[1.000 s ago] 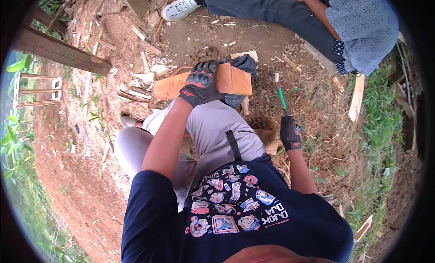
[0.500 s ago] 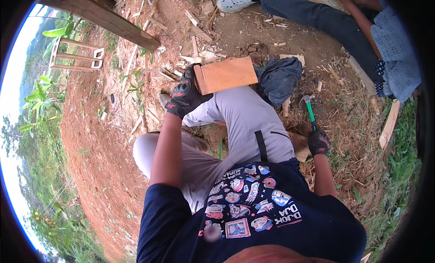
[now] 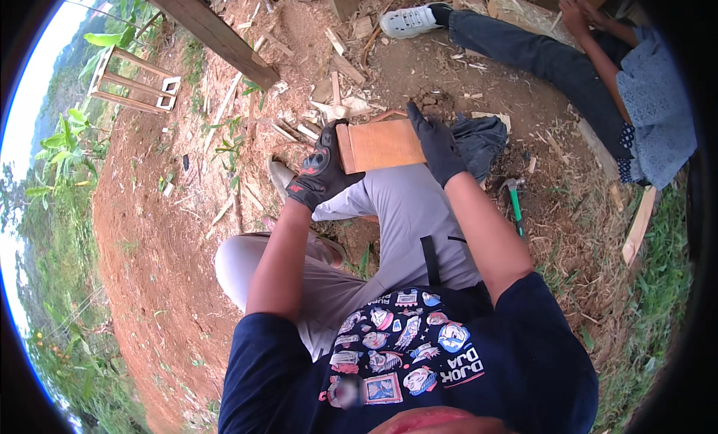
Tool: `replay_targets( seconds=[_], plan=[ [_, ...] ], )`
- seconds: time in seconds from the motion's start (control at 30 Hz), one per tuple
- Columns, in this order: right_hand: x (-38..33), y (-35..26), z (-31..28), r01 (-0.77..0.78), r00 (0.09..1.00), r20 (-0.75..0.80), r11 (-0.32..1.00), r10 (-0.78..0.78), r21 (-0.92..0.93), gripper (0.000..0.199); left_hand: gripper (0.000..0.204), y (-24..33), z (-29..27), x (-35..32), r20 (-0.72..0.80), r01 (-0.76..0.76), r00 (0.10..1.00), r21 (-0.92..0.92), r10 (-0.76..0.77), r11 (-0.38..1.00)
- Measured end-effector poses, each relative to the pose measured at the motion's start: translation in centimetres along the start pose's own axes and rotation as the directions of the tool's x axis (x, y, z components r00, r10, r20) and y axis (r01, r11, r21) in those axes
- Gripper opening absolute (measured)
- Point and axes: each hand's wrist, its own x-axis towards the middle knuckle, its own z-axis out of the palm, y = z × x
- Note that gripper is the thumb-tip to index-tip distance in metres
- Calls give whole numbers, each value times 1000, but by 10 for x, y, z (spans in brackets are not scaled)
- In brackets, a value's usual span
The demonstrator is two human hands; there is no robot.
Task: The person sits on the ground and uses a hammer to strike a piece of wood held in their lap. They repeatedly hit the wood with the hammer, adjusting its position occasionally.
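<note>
A reddish-brown wooden box (image 3: 385,144), or a boxlike piece of joined boards, rests over my raised thigh. My left hand (image 3: 326,167), in a black glove with red marks, grips its left end, where a narrower board edge shows. At the opposite end, my gloved right hand (image 3: 439,144) holds the box with its fingers stretched along that side. The undersides of both grips are hidden. A claw hammer (image 3: 515,206) with a green handle lies on the ground to the right of my leg, apart from my hands.
A crumpled black plastic bag (image 3: 482,142) lies just beyond my right hand. Wood offcuts (image 3: 345,66) and shavings litter the dirt. A wooden post (image 3: 217,37) slants in at the upper left. Another person's leg (image 3: 523,52) stretches across the upper right. A wooden frame (image 3: 134,82) stands far left.
My right hand has let go of the hammer, left it on the ground and moved up to the box's right end. The left hand keeps its grip.
</note>
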Motion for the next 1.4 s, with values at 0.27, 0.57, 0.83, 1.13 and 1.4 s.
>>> replay_targets(
  seconds=[0.27,0.57,0.83,1.13,1.4],
  plan=[
    [1,-8,8,18,997,-69,991,-27,-130,83,128,-2,-3,-4,-7,51,999,-3,-51,999],
    [-3,12,6,-31,995,-95,997,25,-65,91,134,8,-32,-4,91,60,994,-2,-60,998],
    [-12,5,13,-10,999,-30,998,12,65,93,59,-16,-21,13,-70,5,995,-703,-76,711],
    [-21,-8,35,-62,997,-46,998,60,-29,87,55,-36,2,24,9,107,954,-945,-301,308],
    [-40,2,56,125,987,-102,992,-122,29,74,53,-57,-1,23,68,262,882,-893,-466,367]
  ],
)
